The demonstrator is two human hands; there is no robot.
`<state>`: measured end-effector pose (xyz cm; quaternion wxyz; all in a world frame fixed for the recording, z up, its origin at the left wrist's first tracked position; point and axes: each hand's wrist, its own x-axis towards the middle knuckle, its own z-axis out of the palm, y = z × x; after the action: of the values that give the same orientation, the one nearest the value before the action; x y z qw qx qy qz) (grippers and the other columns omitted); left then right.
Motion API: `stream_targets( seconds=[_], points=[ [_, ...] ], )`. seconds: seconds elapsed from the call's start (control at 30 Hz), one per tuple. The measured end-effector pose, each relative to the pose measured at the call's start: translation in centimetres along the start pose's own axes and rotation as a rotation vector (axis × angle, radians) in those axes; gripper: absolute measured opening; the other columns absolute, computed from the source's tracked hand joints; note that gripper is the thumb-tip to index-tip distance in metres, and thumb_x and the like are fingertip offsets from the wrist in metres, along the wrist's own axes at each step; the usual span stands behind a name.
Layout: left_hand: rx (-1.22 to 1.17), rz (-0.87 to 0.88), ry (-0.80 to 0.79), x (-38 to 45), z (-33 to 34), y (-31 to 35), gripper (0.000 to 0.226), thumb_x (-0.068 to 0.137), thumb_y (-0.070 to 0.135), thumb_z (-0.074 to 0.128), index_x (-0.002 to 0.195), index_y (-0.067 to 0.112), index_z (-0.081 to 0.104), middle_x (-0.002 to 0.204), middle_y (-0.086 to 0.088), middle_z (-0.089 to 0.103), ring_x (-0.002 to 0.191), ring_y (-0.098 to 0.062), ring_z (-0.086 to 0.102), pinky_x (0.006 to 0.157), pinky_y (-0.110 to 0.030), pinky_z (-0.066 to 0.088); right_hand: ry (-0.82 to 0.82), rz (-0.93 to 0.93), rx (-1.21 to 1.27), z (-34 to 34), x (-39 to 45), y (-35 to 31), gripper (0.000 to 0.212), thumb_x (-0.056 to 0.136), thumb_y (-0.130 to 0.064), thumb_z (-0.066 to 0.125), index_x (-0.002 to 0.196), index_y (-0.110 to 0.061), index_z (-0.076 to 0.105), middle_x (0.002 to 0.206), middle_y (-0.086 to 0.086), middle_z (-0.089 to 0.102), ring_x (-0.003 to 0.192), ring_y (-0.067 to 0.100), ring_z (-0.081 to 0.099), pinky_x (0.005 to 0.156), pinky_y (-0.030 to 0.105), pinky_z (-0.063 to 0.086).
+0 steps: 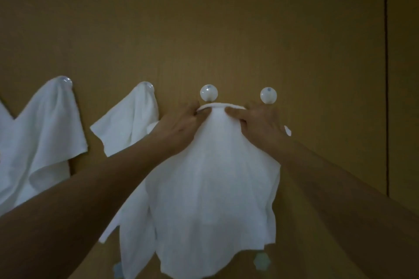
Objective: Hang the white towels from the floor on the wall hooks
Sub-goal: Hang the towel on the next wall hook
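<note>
Both hands are up at the brown wall (226, 18), and the white towel (210, 188) hangs between them, its top edge bunched into a short roll just below the third hook (208, 92). The left hand (179, 127) pinches that edge from the left, thumb on the front of the cloth; the right hand (260, 124) pinches it from the right, thumb pressed along the fold. The fourth hook (268, 95) sits bare just above the right hand's knuckles. The towel's edge is close under the third hook but not over it, with a thin strip of wall showing between them. Off to the left, a second towel (127, 124) is draped from its hook (147, 86), one corner jutting out, and another towel (43, 138) hangs from the far-left hook (64, 81). Above the row of hooks the wall is open, with a dark seam (386, 75) running down at the right.
</note>
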<state>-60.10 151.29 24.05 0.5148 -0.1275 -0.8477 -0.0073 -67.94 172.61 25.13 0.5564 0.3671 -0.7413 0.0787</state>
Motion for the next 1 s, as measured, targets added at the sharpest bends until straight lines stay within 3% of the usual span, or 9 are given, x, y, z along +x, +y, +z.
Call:
stream_targets(
  seconds=[0.2,0.27,0.37,0.5,0.6,0.7,0.8,0.87,1.0],
  points=[
    [0.004,-0.114,0.153,6.0,-0.3,-3.5,0.037,0.099,0.052,0.028,0.08,0.026,0.046,0.081,0.002,0.053,0.072,-0.017,0.051,0.059,-0.033,0.034,-0.03,0.043,-0.059,2.5,8.3,1.0,0.042,0.102,-0.025,0.04,0.138,-0.044,0.051,0.104,0.006,0.061,0.096,0.028,0.059,0.079,0.034,0.041],
    [0.019,-0.147,0.151,6.4,0.6,-4.6,0.02,0.099,0.033,0.041,0.097,0.021,0.057,0.095,-0.003,0.058,0.081,-0.023,0.055,0.066,-0.035,0.039,-0.007,0.101,-0.042,3.7,9.1,0.6,0.042,0.101,-0.024,0.04,0.137,-0.043,0.053,0.109,0.003,0.065,0.099,0.026,0.06,0.082,0.035,0.044],
    [-0.055,-0.136,0.154,5.8,3.4,-5.0,0.037,0.094,0.011,0.043,0.129,0.012,0.053,0.104,-0.006,0.053,0.084,-0.019,0.049,0.072,-0.031,0.036,0.088,0.213,0.204,5.7,8.1,-0.2,0.039,0.1,-0.022,0.042,0.132,-0.036,0.06,0.118,-0.003,0.069,0.103,0.02,0.063,0.086,0.035,0.049],
    [-0.184,-0.099,0.234,6.1,5.0,-5.2,0.044,0.086,0.002,0.051,0.129,0.011,0.058,0.103,-0.007,0.058,0.091,-0.021,0.054,0.079,-0.031,0.042,0.237,0.356,0.52,7.5,7.3,-1.4,0.033,0.095,-0.021,0.048,0.12,-0.027,0.071,0.107,-0.009,0.073,0.091,0.01,0.065,0.073,0.023,0.046],
    [-0.35,-0.184,0.212,6.0,5.0,-4.7,0.045,0.083,-0.004,0.048,0.119,0.014,0.066,0.101,0.004,0.063,0.091,-0.012,0.056,0.079,-0.024,0.04,0.226,0.459,0.664,7.6,7.2,-2.2,0.032,0.092,-0.018,0.048,0.107,-0.026,0.075,0.096,-0.01,0.073,0.082,0.007,0.063,0.069,0.026,0.047],
    [-0.574,-0.347,0.101,6.0,5.0,-3.7,0.035,0.091,0.004,0.043,0.111,0.018,0.068,0.096,0.003,0.067,0.088,-0.014,0.061,0.073,-0.028,0.047,0.173,0.557,0.801,6.9,7.1,-2.7,0.031,0.094,-0.018,0.046,0.102,-0.026,0.075,0.095,-0.007,0.073,0.087,0.014,0.066,0.078,0.038,0.056],
    [-0.711,-0.35,0.065,5.1,4.5,-2.3,0.025,0.092,0.02,0.043,0.093,0.015,0.067,0.087,0.0,0.064,0.083,-0.012,0.059,0.071,-0.031,0.047,0.103,0.55,0.805,6.3,5.4,-4.0,0.028,0.101,-0.031,0.043,0.102,-0.036,0.07,0.087,-0.012,0.07,0.082,0.007,0.066,0.07,0.027,0.053],
    [-0.521,-0.283,0.087,3.7,5.0,-1.4,0.029,0.089,0.036,0.04,0.078,0.017,0.06,0.085,-0.001,0.059,0.086,-0.012,0.051,0.074,-0.032,0.041,0.061,0.487,0.727,6.4,3.1,-5.0,0.027,0.102,-0.037,0.043,0.087,-0.035,0.066,0.072,-0.008,0.064,0.067,0.005,0.061,0.059,0.023,0.045],
    [0.133,-0.315,0.108,-0.8,6.3,0.0,0.032,0.095,0.031,0.035,0.1,0.015,0.063,0.114,-0.003,0.048,0.102,-0.022,0.042,0.08,-0.037,0.036,-0.15,0.441,0.508,6.4,-2.3,-6.2,0.035,0.103,-0.034,0.039,0.134,-0.026,0.053,0.099,0.004,0.05,0.081,0.014,0.05,0.064,0.021,0.036]
  ],
)
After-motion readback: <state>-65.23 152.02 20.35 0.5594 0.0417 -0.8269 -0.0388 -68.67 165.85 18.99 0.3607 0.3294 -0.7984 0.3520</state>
